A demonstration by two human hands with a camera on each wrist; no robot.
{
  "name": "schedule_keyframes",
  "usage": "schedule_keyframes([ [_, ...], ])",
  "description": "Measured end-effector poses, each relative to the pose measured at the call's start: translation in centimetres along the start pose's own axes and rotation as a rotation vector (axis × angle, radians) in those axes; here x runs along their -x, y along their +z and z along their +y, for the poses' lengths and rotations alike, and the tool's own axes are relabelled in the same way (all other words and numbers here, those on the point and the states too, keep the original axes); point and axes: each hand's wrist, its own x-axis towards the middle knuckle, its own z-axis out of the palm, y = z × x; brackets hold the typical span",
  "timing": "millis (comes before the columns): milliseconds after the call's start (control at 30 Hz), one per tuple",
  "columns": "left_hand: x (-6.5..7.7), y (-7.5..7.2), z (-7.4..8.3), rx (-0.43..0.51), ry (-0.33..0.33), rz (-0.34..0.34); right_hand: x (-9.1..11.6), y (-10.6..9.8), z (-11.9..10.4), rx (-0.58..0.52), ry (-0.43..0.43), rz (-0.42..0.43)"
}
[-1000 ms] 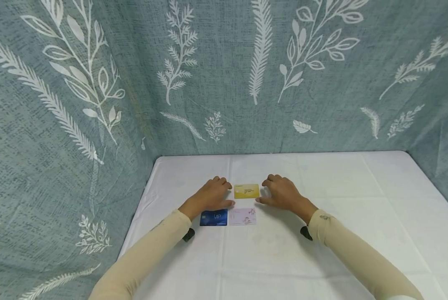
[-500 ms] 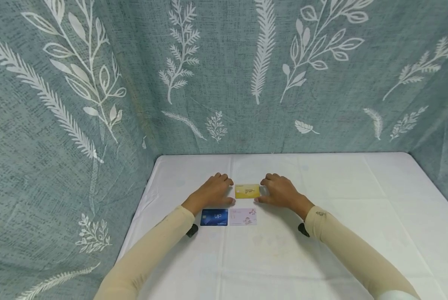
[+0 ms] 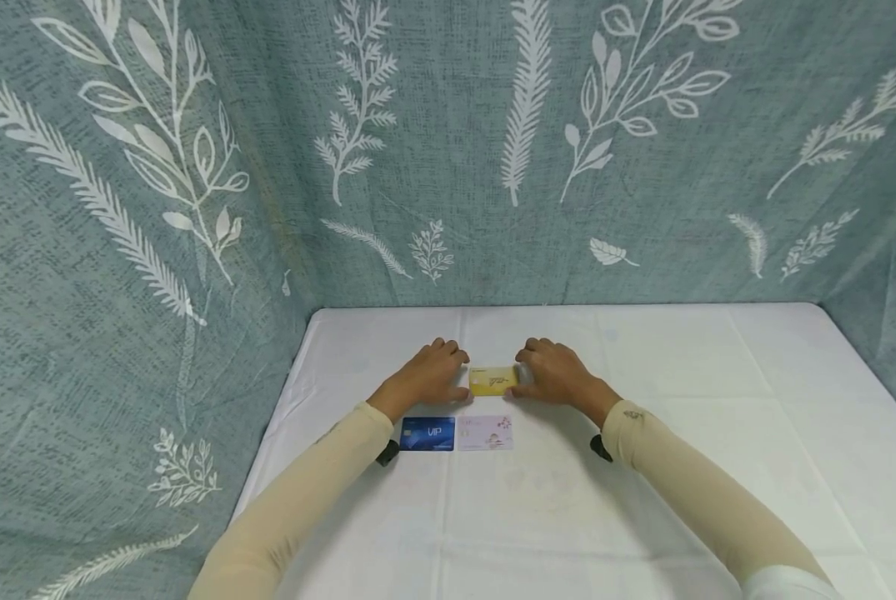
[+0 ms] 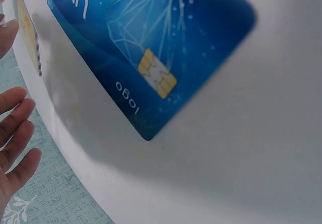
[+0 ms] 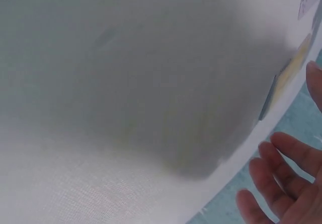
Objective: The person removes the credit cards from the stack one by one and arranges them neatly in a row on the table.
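A yellow card lies flat on the white-covered table between my two hands. My left hand is at its left side, thumb tip close to the card's lower left corner. On the opposite side, my right hand has its thumb at the lower right corner; whether it touches cannot be told. Fingers of both hands are loosely bent with gaps between them, and neither grips the card. Nearer to me lie a blue VIP card with a gold chip and, beside it, a pale pink card with a flower print.
A white cloth covers the table. Teal curtains with white leaf prints hang behind the table and along its left and right sides. Dark wrist cameras sit under both forearms.
Both hands have moved slightly inward and closer to the yellow card's sides. The right thumb has come to the card's lower right corner. The cards lie where they were.
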Motion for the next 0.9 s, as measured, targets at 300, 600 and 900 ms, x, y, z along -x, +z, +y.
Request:
schedule_keyframes([
  [300,-0.6,0.3,-0.1,-0.010,0.012,-0.014,-0.4,0.3,0.1,-0.002,-0.003,-0.042],
  [600,-0.7,0.8,-0.1,-0.014,0.014,-0.009,-0.4,0.7,0.3,-0.024,-0.008,-0.042],
  [900,-1.0,1.1,-0.2,-0.029,0.040,-0.002,-0.4,0.8,0.5,-0.013,-0.002,-0.053],
])
